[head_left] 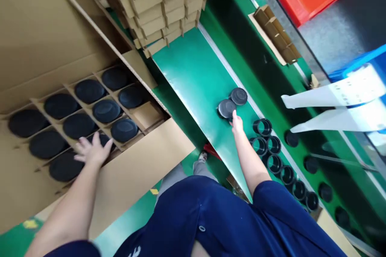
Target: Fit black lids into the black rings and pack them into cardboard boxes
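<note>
My left hand (pixel 93 151) is spread open inside a cardboard carton (pixel 147 148), its fingers over a black round container (pixel 102 140) that they partly hide. Around it, several more black round containers (pixel 79 125) sit one to a compartment between cardboard dividers (pixel 64 121), dark circular faces up. On the green work surface (pixel 193 76), my right hand (pixel 237 122) is closed at the near edge of a black round container (pixel 226 108). A second such container (pixel 239 96) stands right behind it; the two appear to touch.
Several open black cups (pixel 274 164) stand in rows right of my right arm. Stacked cardboard dividers (pixel 163 4) rise beyond the carton. Past a pale rail, black pieces (pixel 325 192) sit on a green strip. White-sleeved forearms (pixel 325 96) reach in near a red bin (pixel 301 4).
</note>
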{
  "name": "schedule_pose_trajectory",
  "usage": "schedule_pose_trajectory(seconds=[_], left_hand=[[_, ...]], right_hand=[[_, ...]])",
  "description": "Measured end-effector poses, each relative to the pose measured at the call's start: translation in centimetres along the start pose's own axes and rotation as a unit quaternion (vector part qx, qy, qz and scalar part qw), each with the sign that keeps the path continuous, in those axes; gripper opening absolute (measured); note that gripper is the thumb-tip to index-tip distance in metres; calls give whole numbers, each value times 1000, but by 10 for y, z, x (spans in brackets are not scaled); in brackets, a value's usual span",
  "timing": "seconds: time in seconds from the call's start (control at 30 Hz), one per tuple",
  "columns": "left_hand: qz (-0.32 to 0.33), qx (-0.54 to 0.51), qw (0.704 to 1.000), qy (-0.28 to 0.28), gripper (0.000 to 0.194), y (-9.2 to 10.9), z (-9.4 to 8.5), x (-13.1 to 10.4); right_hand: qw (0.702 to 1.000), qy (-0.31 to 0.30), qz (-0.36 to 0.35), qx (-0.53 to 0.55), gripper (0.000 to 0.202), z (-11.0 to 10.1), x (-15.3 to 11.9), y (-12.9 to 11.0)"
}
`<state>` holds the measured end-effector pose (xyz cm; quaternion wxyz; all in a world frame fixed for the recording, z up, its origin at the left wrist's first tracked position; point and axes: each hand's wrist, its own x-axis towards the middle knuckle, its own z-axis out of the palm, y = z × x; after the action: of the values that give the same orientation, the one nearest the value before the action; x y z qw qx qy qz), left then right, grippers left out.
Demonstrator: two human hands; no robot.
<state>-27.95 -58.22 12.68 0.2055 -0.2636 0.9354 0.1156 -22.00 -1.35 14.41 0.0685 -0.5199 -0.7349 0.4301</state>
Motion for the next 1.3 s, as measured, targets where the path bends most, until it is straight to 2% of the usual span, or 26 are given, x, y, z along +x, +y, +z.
schedule_pose_trajectory(seconds=[0.07,0.13,0.2,0.27,0.3,0.33,0.37,0.43,0.47,0.53,0.6,0.67,0.7,0.77,0.83,0.9,0.97,1.03,1.17,1.3], left_hand=[[69,-41,995,64,61,26,-11,-34],[162,-62,982,80,54,48,-9,-71],[224,-66,970,68,46,65,4,-110],[291,-64,954,25,39,83,23,-150],[331,-64,941,0,44,92,32,-170],[396,-60,916,-34,61,101,39,-190],[474,-47,876,-74,80,109,43,-208],[570,-12,812,-128,107,122,44,-235],[589,10,796,-140,113,124,41,-243],[581,43,801,-141,114,121,29,-248],[552,48,822,-130,109,110,15,-236],[496,19,863,-97,103,99,5,-208],[453,-2,889,-68,102,95,2,-189],[356,-36,934,-8,102,95,0,-144],[291,-50,955,20,105,104,7,-95],[274,-45,961,9,108,116,19,-51],[277,-29,960,-16,109,127,35,-17],[278,-14,960,-38,110,132,53,7],[320,-28,946,-49,96,125,82,26],[371,-29,926,-66,82,113,97,24]], right_hand=[[996,-51,39,56,40,-4,6,9],[989,-98,56,101,53,-10,-3,20],[980,-138,55,131,64,-20,-20,35],[968,-195,34,153,68,-30,-42,52],[959,-240,14,149,68,-33,-56,60],[948,-289,-10,136,65,-34,-71,65],[932,-340,-36,118,62,-33,-88,69],[897,-428,-78,79,57,-27,-125,68],[879,-463,-89,67,55,-21,-143,63],[849,-516,-99,59,55,-5,-173,50],[824,-552,-119,56,53,12,-187,34],[821,-543,-166,54,47,29,-182,24],[837,-508,-198,46,46,37,-172,22],[888,-376,-264,0,55,49,-144,28],[921,-229,-302,-85,77,57,-113,47],[925,-143,-302,-180,94,63,-90,73],[915,-110,-294,-254,96,67,-77,101],[900,-99,-302,-298,92,70,-74,123],[890,-89,-297,-334,92,75,-80,139],[895,-83,-271,-346,91,76,-87,138]])
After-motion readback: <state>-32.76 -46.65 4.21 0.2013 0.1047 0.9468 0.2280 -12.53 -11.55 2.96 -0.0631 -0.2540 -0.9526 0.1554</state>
